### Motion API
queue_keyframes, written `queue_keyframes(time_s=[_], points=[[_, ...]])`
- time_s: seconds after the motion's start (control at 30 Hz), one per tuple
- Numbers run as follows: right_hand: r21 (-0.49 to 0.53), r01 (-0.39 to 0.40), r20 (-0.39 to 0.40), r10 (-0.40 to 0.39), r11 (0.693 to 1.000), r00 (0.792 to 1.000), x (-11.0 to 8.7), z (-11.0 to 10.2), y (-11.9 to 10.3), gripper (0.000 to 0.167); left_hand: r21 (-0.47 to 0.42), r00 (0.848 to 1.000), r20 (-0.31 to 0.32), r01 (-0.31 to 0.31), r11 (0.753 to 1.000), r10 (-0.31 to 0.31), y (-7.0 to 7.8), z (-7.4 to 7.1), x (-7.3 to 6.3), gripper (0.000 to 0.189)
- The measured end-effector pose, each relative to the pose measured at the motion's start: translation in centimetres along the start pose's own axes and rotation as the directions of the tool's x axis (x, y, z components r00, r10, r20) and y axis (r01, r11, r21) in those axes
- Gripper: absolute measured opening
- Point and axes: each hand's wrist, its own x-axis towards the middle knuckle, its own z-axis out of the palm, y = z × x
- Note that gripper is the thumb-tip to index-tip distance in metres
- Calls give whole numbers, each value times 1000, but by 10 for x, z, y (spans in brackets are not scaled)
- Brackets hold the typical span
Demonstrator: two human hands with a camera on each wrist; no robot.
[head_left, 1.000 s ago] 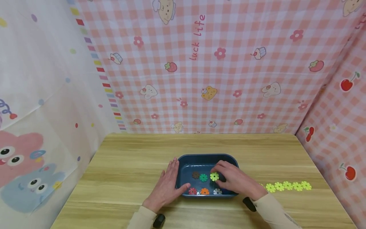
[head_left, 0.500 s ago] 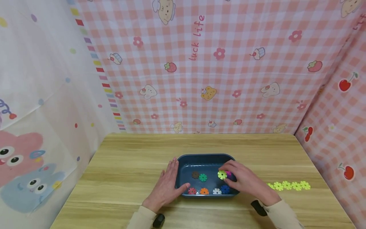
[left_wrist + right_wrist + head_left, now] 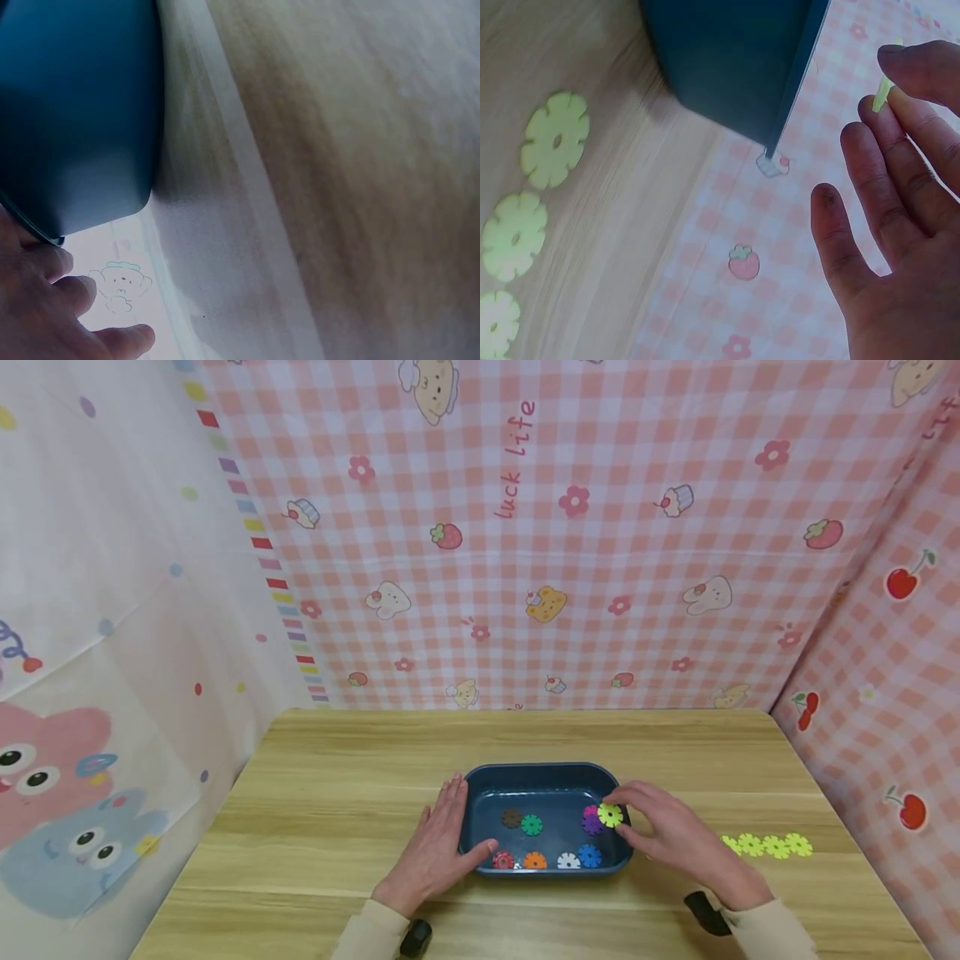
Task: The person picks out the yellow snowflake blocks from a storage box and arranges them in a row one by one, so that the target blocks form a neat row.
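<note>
A yellow-green notched plastic disc [image 3: 610, 815] is pinched between the thumb and fingers of my right hand [image 3: 675, 839], at the right rim of a dark blue tray [image 3: 543, 772]. The right wrist view shows that disc [image 3: 883, 91] edge-on at the fingertips. My left hand [image 3: 435, 852] rests against the tray's left side, fingers straight and thumb over the near rim. Inside the tray lie brown [image 3: 512, 818], green [image 3: 532, 825], purple [image 3: 592, 822], red [image 3: 503, 860], orange [image 3: 535, 861], white [image 3: 568, 861] and blue [image 3: 589, 856] discs.
On the wooden table [image 3: 322, 793], right of the tray, a row of several yellow-green discs [image 3: 776, 847] runs sideways, its left end hidden by my right wrist. A pink checked cloth [image 3: 555, 543] hangs behind the table.
My right hand has carried the yellow-green disc rightward from the tray's middle to its right rim, uncovering the purple and blue discs. My left hand has stayed in place.
</note>
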Motion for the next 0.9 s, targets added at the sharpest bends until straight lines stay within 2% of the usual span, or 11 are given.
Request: queue_keyframes(time_s=[0.3, 0.53, 0.73, 0.9], points=[[25, -33, -61, 35, 999, 998, -11, -11, 11, 40, 3, 1000, 0, -6, 1000, 6, 0, 0, 0, 98], [32, -102, -55, 104, 994, 993, -21, -16, 19, 37, 8, 1000, 0, -7, 1000, 7, 0, 0, 0, 98], [-14, -79, -123, 76, 997, 989, -30, -18, 26, 40, 7, 1000, 8, -2, 1000, 2, 0, 0, 0, 98], [-37, -89, -145, 83, 995, 986, -37, -22, 34, 41, 4, 1000, 8, -1, 1000, 1, 0, 0, 0, 98]])
